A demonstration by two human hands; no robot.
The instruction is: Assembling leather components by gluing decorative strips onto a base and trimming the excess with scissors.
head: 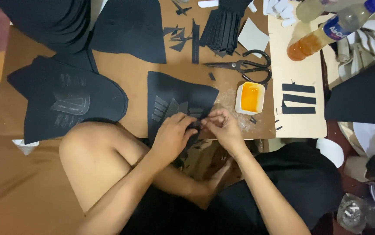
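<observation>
Hands meet over the near edge of a dark fabric piece (176,98) that lies flat on the brown board (131,69). The left hand (173,135) and the right hand (221,127) come together at their fingertips, pinching a small dark strip (198,123) between them; how firmly it is gripped I cannot tell. Grey strips (160,109) sit in a row on the fabric piece, just beside the left hand. Right of the fabric piece stands a small white tray of orange glue (250,97), and beyond that tray lie black scissors (244,66). Far left of the fabric piece rests a larger dark shaped piece (72,100). A bottle of orange liquid (322,35) lies well right of the scissors.
</observation>
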